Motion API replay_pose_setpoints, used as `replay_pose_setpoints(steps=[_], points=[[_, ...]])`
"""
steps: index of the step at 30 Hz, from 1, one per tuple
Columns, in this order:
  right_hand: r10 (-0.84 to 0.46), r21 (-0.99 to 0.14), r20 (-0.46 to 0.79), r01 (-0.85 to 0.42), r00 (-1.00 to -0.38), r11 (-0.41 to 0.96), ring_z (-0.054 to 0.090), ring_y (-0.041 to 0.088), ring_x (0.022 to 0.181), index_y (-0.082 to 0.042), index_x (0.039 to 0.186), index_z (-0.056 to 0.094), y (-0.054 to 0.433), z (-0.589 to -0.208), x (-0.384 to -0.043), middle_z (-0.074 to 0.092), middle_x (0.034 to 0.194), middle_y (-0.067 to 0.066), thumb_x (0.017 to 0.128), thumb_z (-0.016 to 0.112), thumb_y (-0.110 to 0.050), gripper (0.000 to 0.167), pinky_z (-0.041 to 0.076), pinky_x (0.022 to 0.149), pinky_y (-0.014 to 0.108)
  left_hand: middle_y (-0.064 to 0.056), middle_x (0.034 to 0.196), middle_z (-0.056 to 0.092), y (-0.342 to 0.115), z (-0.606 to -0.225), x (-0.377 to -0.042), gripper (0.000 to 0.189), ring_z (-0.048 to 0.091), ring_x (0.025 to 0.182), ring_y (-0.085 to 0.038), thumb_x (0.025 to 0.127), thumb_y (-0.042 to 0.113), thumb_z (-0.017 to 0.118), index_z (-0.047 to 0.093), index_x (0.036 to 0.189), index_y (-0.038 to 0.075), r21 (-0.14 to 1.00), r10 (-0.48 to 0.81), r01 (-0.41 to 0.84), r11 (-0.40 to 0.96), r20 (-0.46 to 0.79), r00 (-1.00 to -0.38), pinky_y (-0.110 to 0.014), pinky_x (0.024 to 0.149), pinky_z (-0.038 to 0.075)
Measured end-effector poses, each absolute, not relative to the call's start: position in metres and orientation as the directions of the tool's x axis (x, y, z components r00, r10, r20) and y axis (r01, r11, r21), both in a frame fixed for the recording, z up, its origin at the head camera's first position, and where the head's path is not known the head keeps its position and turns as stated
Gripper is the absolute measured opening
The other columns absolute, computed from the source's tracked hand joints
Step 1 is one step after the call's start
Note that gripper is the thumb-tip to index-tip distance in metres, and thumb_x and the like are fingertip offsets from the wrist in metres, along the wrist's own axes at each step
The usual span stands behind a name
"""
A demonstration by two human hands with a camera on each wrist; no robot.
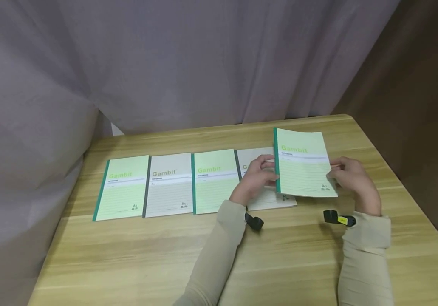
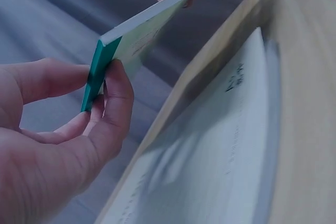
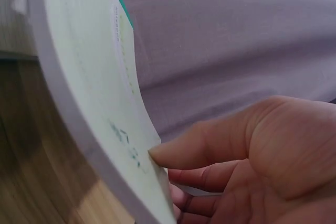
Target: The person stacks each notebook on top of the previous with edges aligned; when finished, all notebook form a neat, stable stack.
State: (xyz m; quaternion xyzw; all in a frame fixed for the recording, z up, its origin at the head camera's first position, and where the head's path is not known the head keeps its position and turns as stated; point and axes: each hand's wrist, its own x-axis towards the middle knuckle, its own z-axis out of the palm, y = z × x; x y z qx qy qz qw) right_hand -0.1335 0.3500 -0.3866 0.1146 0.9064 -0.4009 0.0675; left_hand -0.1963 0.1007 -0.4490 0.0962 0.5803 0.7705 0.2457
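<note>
Both hands hold a green notebook (image 1: 303, 170) with a dark green spine, raised above the table at the right. My left hand (image 1: 256, 178) pinches its spine edge between thumb and fingers, as the left wrist view shows up close. On the opposite edge, near the lower corner, my right hand (image 1: 352, 178) grips it with the thumb on the cover and the fingers behind. The notebook bends slightly between the two hands. Under and left of it lies a grey-white notebook (image 1: 264, 203), partly hidden by the left hand and the raised notebook.
Left of the hands, a green notebook (image 1: 215, 191), a grey-white notebook (image 1: 170, 191) and another green notebook (image 1: 121, 195) lie side by side in a row on the wooden table (image 1: 134, 259). A grey curtain (image 1: 173, 63) hangs behind the table's far edge.
</note>
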Motion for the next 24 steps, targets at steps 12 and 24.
replay_pose_setpoints(steps=[12, 24], points=[[0.127, -0.795, -0.129, 0.179, -0.984, 0.580, 0.051, 0.011, 0.083, 0.020, 0.141, 0.037, 0.343, -0.391, -0.136, 0.052, 0.109, 0.023, 0.094, 0.055, 0.001, 0.054, 0.048, 0.064, 0.022, -0.004, 0.111, 0.064, 0.088, -0.439, -0.200, 0.061, 0.065, 0.087, -0.019, 0.084, -0.019, 0.059, 0.052, 0.140, 0.005, 0.943, 0.464, -0.242, -0.227, -0.114, -0.878, -0.045, 0.078, 0.058], [0.106, -0.846, -0.117, 0.154, -0.988, 0.510, 0.054, 0.005, 0.081, 0.018, 0.145, 0.033, 0.334, -0.384, -0.136, 0.052, 0.109, 0.019, 0.096, 0.055, 0.002, 0.057, 0.052, 0.066, 0.022, -0.006, 0.113, 0.065, 0.077, -0.434, -0.202, 0.061, 0.065, 0.087, -0.020, 0.083, -0.020, 0.058, 0.053, 0.139, 0.004, 0.946, 0.442, -0.220, -0.238, -0.096, -0.892, -0.036, 0.071, 0.057]])
